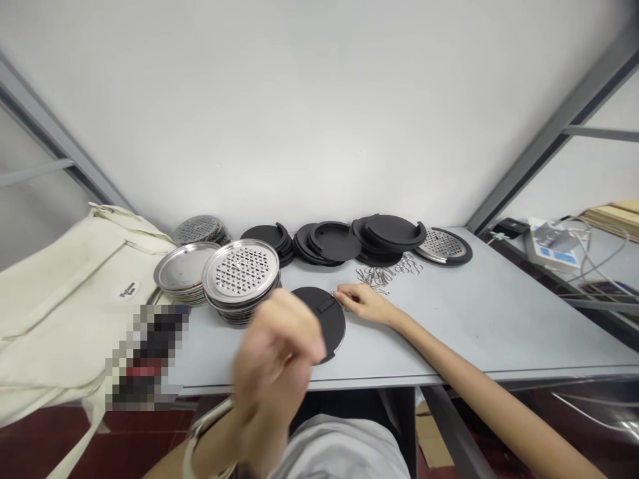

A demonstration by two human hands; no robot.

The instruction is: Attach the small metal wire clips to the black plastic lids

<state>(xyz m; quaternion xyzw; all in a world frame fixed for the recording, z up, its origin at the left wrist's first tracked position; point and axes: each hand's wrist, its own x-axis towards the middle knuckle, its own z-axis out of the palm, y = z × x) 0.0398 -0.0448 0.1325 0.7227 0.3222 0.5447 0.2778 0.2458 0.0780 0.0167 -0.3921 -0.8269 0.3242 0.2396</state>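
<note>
A round black disc [333, 324] with a thin metal edge lies near the front of the table. My left hand [279, 346] is raised over its left side, blurred, with curled fingers; what it holds, if anything, is hidden. At the disc's upper right edge, my right hand [360, 303] rests with fingers pinched together on something too small to make out. Small metal hooks [372, 276] and rings [408, 265] lie just behind that hand. To the left stands a stack of round metal graters [241, 271].
Behind are metal plates [186, 266], more graters [200, 229], stacked black holders [339, 241] [394, 231] and a grater in a black holder [444, 245]. A cream bag [64, 299] hangs over the left end. Cables and a box [554, 245] sit at right.
</note>
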